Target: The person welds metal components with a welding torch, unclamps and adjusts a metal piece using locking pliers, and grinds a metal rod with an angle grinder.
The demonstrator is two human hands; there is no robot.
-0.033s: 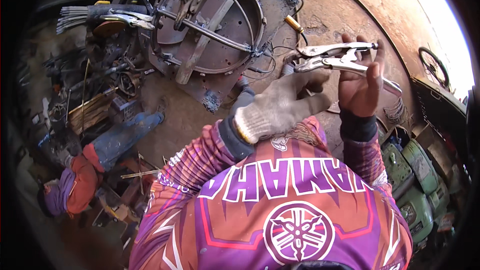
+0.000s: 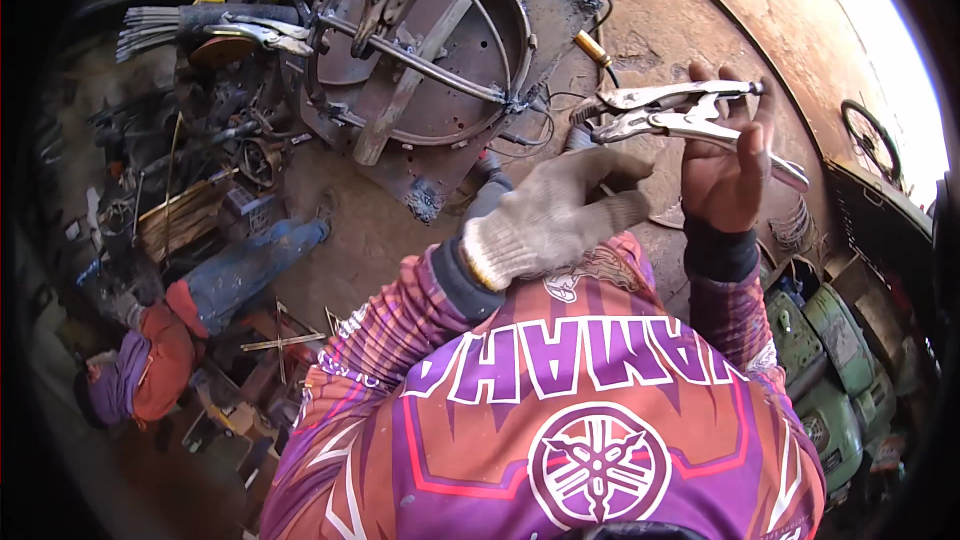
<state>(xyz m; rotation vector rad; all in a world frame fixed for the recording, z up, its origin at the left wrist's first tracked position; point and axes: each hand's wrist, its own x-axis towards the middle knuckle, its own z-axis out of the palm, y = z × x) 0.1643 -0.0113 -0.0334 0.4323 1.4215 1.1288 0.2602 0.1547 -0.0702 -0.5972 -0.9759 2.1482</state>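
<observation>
In my bare right hand [image 2: 722,185] lies a pair of silver locking pliers [image 2: 690,122]. Its handles cross my fingers and its jaws point left; the thumb stands up in front of the lower handle. My left hand [image 2: 550,212], in a grey knitted work glove, is held just below the jaws with its fingers apart and pointing right. I see nothing held in the glove. Ahead and to the left is a round metal frame [image 2: 525,45] of bent bar on a steel plate, with a flat bar [image 2: 425,65] laid across it. Another locking clamp [image 2: 375,5] grips the frame.
Welding rods [image 2: 150,35] and more locking pliers [image 2: 260,32] lie left of the frame. A yellow-handled tool [image 2: 592,45] with a cable is on the ground. Another person [image 2: 170,355] is at the left among scrap. Green machinery [image 2: 835,350] stands right; a bicycle wheel [image 2: 870,140] is beyond.
The pliers and my right hand have shifted very slightly right. My left hand's fingers have dropped a little away from the pliers. The view has moved slightly.
</observation>
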